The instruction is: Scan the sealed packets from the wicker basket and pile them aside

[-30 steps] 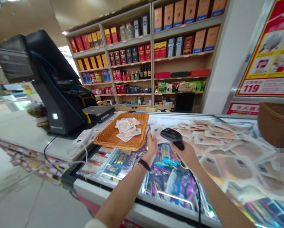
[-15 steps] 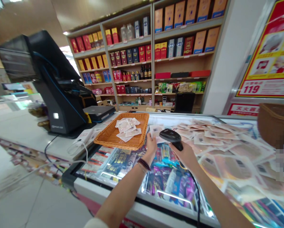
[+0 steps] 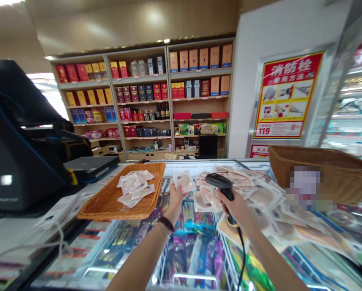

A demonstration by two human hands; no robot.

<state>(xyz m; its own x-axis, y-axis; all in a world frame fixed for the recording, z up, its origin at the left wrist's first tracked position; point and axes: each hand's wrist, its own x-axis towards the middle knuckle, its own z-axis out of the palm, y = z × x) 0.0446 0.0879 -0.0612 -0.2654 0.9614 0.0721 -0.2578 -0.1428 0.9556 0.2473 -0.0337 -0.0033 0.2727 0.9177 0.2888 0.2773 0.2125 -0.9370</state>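
My left hand [image 3: 176, 199], with a beaded bracelet at the wrist, pinches a clear flat packet [image 3: 183, 180] above the glass freezer top. My right hand [image 3: 234, 206] is wrapped round the handle of a black barcode scanner [image 3: 219, 180], whose head points left toward the packet. Left of my left hand lies an orange wicker tray [image 3: 91, 207] holding a small heap of clear packets [image 3: 134, 184]. Many flat packets with pinkish round contents [image 3: 264, 195] are spread over the glass, right of and beyond my right hand.
A dark register terminal [image 3: 14, 161] stands at the left, with a flat black device [image 3: 91, 167] beside it. At the right is a brown basket [image 3: 344, 178]. Colourful packages show under the glass [image 3: 193, 254]. The scanner's cable [image 3: 243, 258] hangs down. Boxed goods fill shelves behind.
The view has swung to the right. The packet in my left hand is lifted and tilted now, and the scanner stays in my right hand. More of the brown basket shows.
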